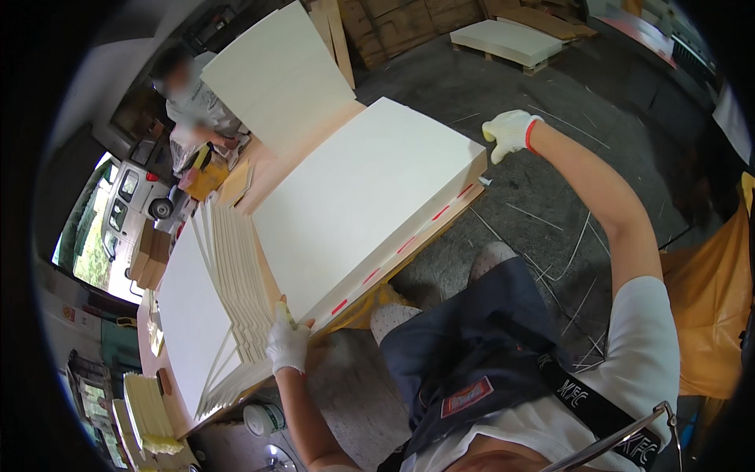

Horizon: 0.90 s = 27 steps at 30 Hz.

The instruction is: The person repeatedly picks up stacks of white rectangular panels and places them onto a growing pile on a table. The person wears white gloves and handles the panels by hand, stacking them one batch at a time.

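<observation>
A thick stack of large white sheets (370,189) lies on the table in front of me, red marks along its near side. My left hand (289,340), in a white glove with bare fingertips showing, is at the stack's near left corner, thumb and forefinger apart; I cannot tell whether it presses on the sheets. Just left of it, a fanned pile of white sheets (200,307) has uneven, stepped edges. My right hand (511,134), in a white glove with a red cuff, hangs beyond the stack's right corner, fingers loosely bent, thumb apart, with nothing visible in it.
Another tall white stack (283,75) stands at the table's far side. A person (200,110) is there beside a yellow box (206,173). A low pallet of white sheets (507,41) stands on the floor behind. Thin strips (535,216) litter the dark floor; a white tub (263,419) is below the table.
</observation>
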Available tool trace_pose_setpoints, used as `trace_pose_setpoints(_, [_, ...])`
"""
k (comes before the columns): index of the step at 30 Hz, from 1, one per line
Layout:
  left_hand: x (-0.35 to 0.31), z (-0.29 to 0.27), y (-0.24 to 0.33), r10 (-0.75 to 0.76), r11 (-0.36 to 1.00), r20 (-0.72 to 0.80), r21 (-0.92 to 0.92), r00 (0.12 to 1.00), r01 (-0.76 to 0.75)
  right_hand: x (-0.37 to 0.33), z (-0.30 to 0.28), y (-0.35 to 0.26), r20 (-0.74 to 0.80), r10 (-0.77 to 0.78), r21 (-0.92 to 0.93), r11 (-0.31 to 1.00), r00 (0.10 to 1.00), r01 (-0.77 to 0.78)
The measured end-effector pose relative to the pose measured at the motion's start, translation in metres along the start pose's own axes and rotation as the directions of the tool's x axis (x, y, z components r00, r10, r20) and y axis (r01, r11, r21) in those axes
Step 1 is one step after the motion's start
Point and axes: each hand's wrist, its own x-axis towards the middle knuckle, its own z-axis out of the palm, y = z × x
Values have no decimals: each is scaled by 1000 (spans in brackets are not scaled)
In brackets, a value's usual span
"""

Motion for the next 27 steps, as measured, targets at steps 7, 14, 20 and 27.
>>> trace_pose_setpoints(7, [26,-2,-27,107,992,29,60,994,-109,31,11,5,45,-82,260,963,996,68])
trace_pose_setpoints(14, [6,-58,75,95,904,86,411,992,-122,34,27,19,41,-98,363,929,994,77])
trace_pose_setpoints(20, [195,-20,195,472,879,-14,-67,882,-472,21,13,9,-8,-106,249,963,994,105])
trace_pose_setpoints(27, [443,89,281,395,887,101,219,913,-408,27,19,9,-149,-212,170,956,966,237])
